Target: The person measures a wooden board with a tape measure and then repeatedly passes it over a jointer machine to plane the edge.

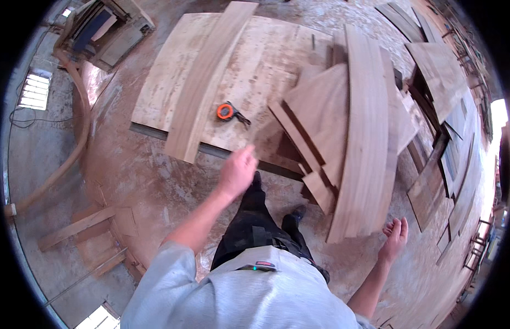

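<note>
My left hand (239, 169) reaches over the near edge of a pale wooden panel stack (156, 82). Its fingers are smeared by motion, and I see nothing clearly held in them. Ahead of it, an orange and black tape measure (225, 112) lies on the panel. Just left of the tape, a long brown plank (203, 82) lies across the panel, its near end past the edge. My right hand (396, 237) hangs open and holds nothing, fingers loosely bent. It is nearest to a long wide board (364, 137) on top of a heap of brown boards, apart from it.
More loose boards (438, 77) lean and lie at the far right. A wooden frame (85, 236) rests on the floor at the left. A thick hose (82, 109) curves from a machine (120, 41) at the back left. My feet stand close to the panel's near edge.
</note>
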`<state>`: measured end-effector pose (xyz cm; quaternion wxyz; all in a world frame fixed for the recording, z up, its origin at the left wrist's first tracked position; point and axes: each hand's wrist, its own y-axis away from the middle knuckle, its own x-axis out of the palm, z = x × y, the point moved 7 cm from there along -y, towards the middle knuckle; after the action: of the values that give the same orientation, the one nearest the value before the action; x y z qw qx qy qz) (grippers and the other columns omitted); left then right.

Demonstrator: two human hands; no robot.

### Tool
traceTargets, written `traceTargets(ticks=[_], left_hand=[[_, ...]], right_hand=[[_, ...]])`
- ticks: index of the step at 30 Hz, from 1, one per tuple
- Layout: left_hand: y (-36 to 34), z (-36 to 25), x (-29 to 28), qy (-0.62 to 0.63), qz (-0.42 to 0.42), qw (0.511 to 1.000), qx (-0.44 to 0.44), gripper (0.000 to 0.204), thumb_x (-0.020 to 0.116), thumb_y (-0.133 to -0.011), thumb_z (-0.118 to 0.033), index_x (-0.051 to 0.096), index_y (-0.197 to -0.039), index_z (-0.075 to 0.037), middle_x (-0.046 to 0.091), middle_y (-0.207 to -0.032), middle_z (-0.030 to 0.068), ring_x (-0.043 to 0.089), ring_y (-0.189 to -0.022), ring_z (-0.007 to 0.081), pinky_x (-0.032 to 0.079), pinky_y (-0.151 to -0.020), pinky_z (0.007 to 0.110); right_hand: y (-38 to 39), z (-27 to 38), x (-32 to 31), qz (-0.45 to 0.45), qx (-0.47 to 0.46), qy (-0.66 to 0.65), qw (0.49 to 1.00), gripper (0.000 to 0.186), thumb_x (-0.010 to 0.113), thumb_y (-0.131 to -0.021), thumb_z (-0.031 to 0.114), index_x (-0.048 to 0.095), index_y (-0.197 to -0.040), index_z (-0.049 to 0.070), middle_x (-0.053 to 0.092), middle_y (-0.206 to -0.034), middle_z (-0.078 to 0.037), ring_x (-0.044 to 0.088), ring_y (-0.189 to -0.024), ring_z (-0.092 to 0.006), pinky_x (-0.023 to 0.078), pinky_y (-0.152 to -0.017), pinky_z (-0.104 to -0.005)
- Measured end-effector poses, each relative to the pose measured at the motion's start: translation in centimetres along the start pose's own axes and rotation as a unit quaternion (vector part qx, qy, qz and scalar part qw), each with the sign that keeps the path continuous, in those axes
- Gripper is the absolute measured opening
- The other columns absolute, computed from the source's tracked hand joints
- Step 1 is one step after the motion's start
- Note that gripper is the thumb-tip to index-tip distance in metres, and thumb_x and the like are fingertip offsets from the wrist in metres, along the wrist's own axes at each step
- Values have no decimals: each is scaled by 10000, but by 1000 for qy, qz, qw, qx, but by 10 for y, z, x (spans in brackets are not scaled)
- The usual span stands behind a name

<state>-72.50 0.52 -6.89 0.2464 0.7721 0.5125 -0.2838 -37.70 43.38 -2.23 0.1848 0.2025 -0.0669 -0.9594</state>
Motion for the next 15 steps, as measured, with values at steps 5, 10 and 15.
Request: traceTargets(ticks=[5, 10, 15], left_hand=[[-80, 123, -123, -259, -155, 946, -120, 558, 594, -861, -245, 450, -1322, 35, 556, -1217, 243, 554, -1128, 377, 473, -895, 472], [-84, 251, -162, -192, 8, 931, -310, 670, 642, -786, -508, 590, -1136, 62, 642, -1089, 255, 616, -1045, 367, 475, -878, 459], [-69, 300, -162, -81, -11, 941, -328, 568, 636, -828, -462, 610, -1017, 73, 666, -1011, 229, 642, -962, 313, 482, -850, 421]], right_hand=[[68, 53, 91, 98, -29, -25, 994, 290, 484, -982, 73, 518, -1256, -19, 617, -1027, -82, 604, -800, -118, 528, -665, -256], [131, 48, 176, 219, 32, -40, 974, 291, 488, -960, 17, 527, -1247, -13, 628, -996, -83, 620, -787, -126, 530, -669, -264], [164, 37, 240, 296, 125, 5, 947, 307, 545, -945, 60, 547, -1240, -22, 647, -986, -90, 631, -783, -121, 525, -679, -254]])
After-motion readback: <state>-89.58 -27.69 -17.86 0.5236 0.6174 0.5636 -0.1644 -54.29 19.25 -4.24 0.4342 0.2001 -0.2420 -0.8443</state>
